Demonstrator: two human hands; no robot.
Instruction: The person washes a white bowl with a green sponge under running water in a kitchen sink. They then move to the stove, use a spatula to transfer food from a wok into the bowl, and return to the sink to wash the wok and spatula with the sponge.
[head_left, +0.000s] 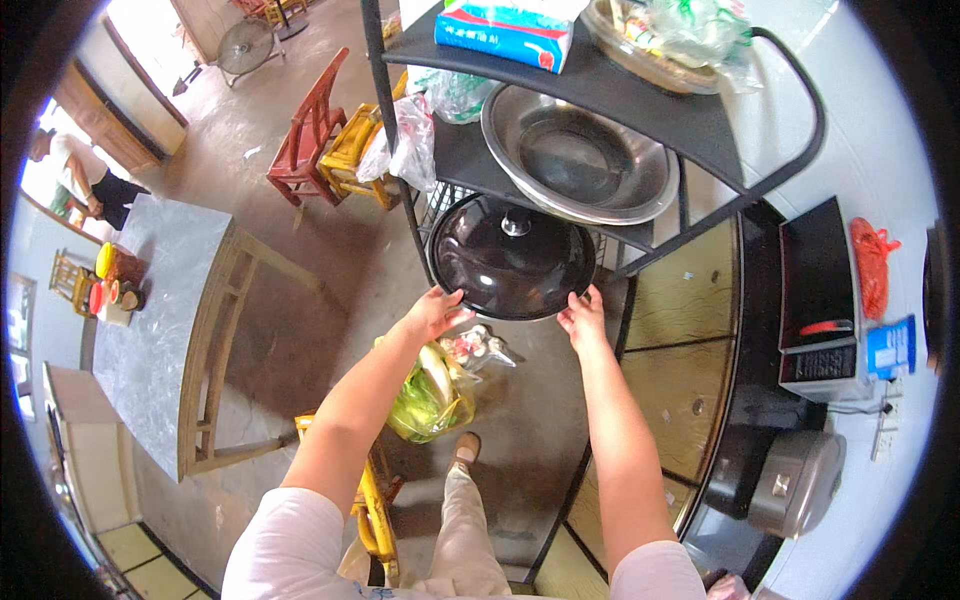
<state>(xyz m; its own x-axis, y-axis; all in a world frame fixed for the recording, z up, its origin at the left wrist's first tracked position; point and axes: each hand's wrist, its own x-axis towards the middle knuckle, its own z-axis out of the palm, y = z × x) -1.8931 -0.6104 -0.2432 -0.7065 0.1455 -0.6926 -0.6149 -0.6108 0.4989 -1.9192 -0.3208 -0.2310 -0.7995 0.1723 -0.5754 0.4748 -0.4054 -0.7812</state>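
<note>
A round, glossy black pot lid (pixel 513 262) with a shiny knob (pixel 516 222) is in front of me, its far side in under the middle shelf of a black rack. I cannot tell whether a pan lies beneath it. My left hand (pixel 438 312) grips the near left of its rim, thumb on top. My right hand (pixel 584 316) holds the near right of the rim, with some fingers hidden by the edge. Above it, a wide steel basin (pixel 580 155) rests on the middle shelf.
A blue-and-white box (pixel 505 35) and a basket (pixel 650 50) sit on the rack's top shelf. Leafy greens (pixel 430 395) in a bag are below my hands. At left stands a grey table (pixel 165 320); at right, a rice cooker (pixel 795 485) on the counter. Another person (pixel 85 175) is far left.
</note>
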